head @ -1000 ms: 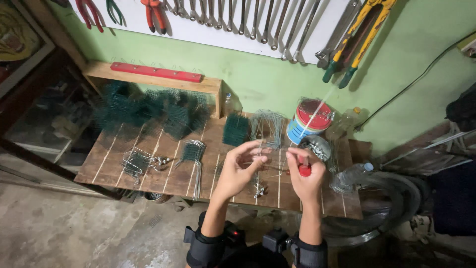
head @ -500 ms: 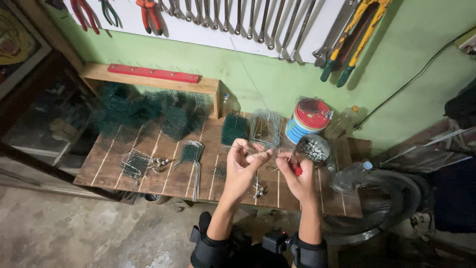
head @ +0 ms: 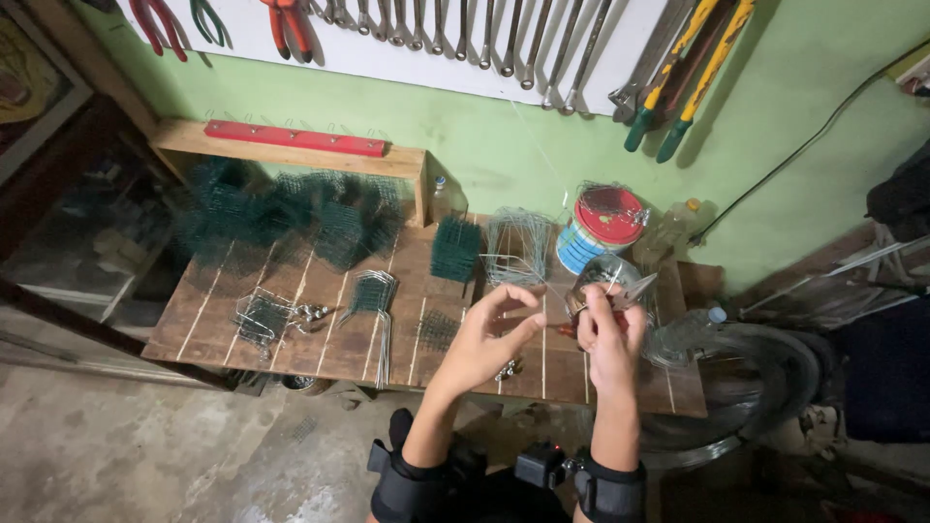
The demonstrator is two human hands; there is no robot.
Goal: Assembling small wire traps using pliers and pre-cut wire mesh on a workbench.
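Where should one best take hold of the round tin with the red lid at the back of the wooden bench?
Probably around the striped side wall of the round tin with the red lid, coming from the front: it stands upright, and loose wire lies over its lid.

a round tin with a red lid and blue-white striped label stands by the green wall.

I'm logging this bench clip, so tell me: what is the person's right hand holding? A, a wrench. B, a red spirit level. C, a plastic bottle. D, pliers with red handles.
D: the right hand grips red-handled pliers, jaws pointing up over the wooden table, while the left hand pinches a thin wire beside them.
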